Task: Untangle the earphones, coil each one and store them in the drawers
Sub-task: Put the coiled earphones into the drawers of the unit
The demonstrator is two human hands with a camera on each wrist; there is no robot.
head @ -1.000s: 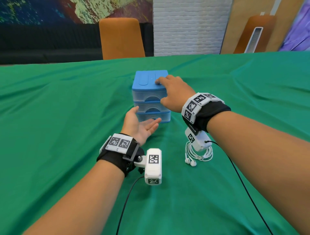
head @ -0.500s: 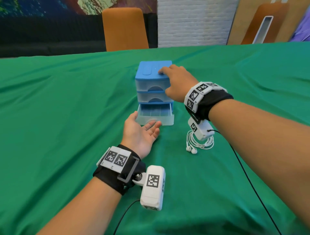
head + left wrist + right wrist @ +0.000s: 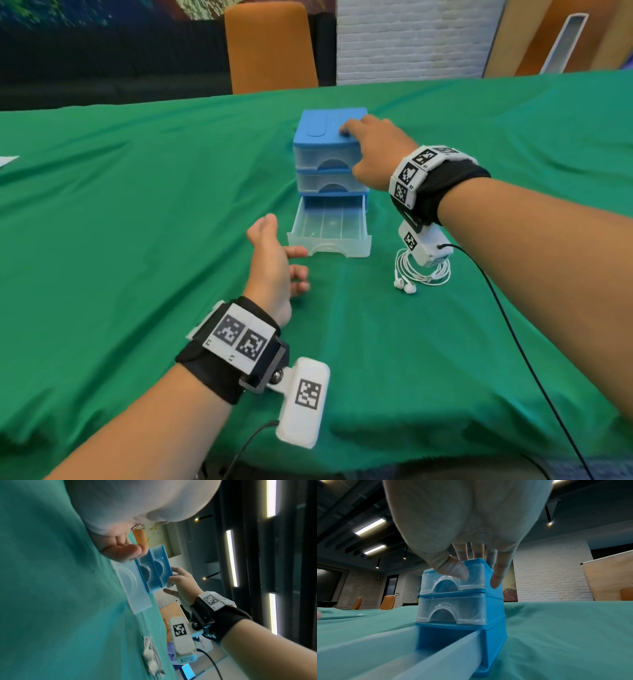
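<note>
A blue drawer unit (image 3: 329, 135) with three clear drawers stands on the green cloth. Its bottom drawer (image 3: 330, 229) is pulled far out and looks empty. My right hand (image 3: 363, 144) holds the unit from above: fingers on the lid, thumb (image 3: 457, 569) on the top drawer's front, little finger down the side. My left hand (image 3: 294, 270) hovers just left of the open drawer's front, fingers loosely curled and holding nothing. A coiled white earphone (image 3: 421, 274) lies right of the drawer, partly under my right wrist camera; it also shows in the left wrist view (image 3: 150, 654).
An orange chair (image 3: 270, 48) stands behind the table's far edge. A white sheet corner (image 3: 7, 161) lies at the far left. The black cable (image 3: 513, 342) of my right wrist camera trails over the cloth at the right.
The bottom drawer has slid out from nearly shut to far open. My left hand has let go of its front and drawn back slightly. The right hand stayed on the unit.
</note>
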